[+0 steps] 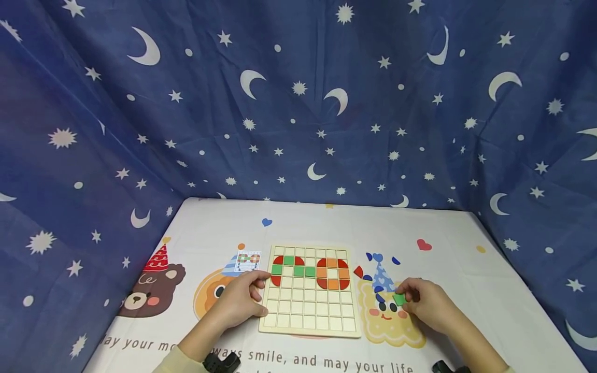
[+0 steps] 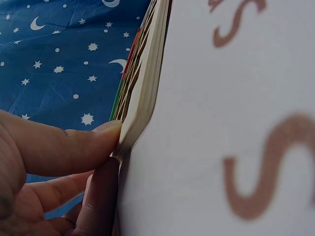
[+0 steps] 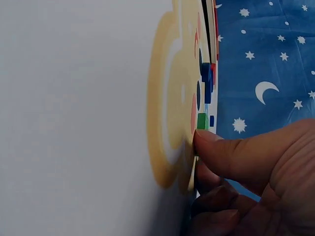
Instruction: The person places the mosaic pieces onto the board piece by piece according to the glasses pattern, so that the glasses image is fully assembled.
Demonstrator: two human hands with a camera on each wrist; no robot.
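A wooden grid board (image 1: 303, 308) lies flat on the cloth before me. Red, green and orange tiles fill part of its upper rows in two joined ring shapes. My left hand (image 1: 242, 298) holds the board's left side, the thumb (image 2: 96, 142) pressed at the edge near the lower corner. Right of the board, my right hand (image 1: 426, 303) pinches a green square tile (image 1: 399, 299) between thumb and fingers, low over the cloth. In the right wrist view, part of that green tile (image 3: 202, 121) shows beyond the thumb; the fingers hide the rest.
Several loose blue pieces (image 1: 395, 260) and a red quarter-round piece (image 1: 358, 271) lie right of the board. A small pattern card (image 1: 247, 260) sits at its upper left. The white printed tablecloth (image 1: 466, 269) meets a blue star-and-moon curtain (image 1: 298, 155) behind and at both sides.
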